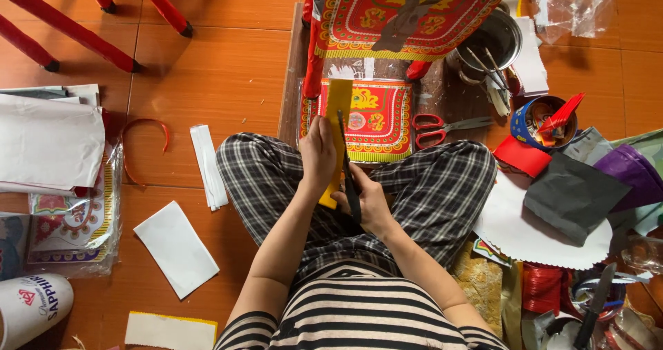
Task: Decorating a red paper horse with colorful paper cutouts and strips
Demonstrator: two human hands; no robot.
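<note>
My left hand (318, 153) grips a long yellow paper strip (338, 105) and holds it upright over my crossed legs. My right hand (367, 199) is closed on black scissors (347, 163), whose blades run up along the strip's right edge. The strip's lower end (329, 196) shows between my two hands. Just beyond the hands lies a red and yellow patterned sheet (376, 118) on a wooden board.
Red-handled scissors (435, 129) lie right of the patterned sheet. A metal pot with tools (492, 40), a blue cup (542, 120) and dark, purple and white papers (570, 194) crowd the right. White paper pieces (176, 248) and stacked sheets (48, 143) lie left; red chair legs (76, 29) stand at the back.
</note>
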